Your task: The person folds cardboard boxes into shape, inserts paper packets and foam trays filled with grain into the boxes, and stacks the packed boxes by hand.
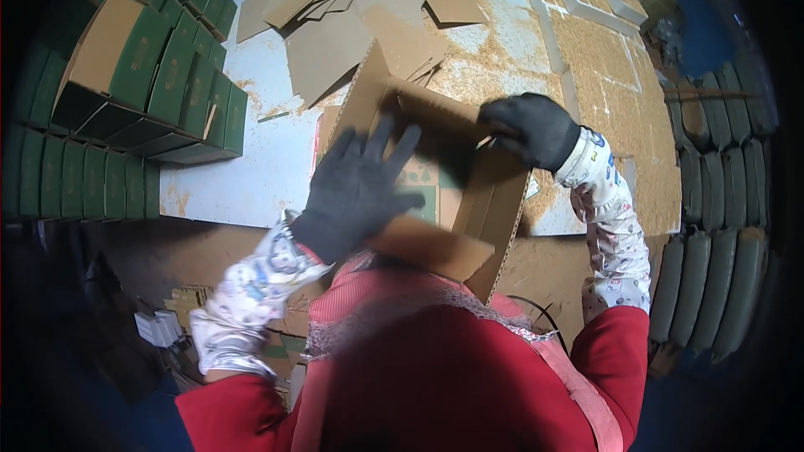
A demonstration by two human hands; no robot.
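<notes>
A brown cardboard box (494,201), half folded with its flaps standing up, sits on the white worktable (276,151) in front of me. My left hand (356,188), in a dark glove, lies flat with fingers spread on the box's near flap and inner side. My right hand (532,127), also gloved, is closed on the box's far upper edge. Both forearms wear printed white sleeve covers over red sleeves. The box's bottom shows a green-and-white printed panel.
Stacks of folded green boxes (159,67) fill the table's left side and continue below it. Loose cardboard sheets (352,25) lie at the back. Sawdust-like crumbs cover the table on the right (603,67). More green bundles (720,226) stand in rows at right.
</notes>
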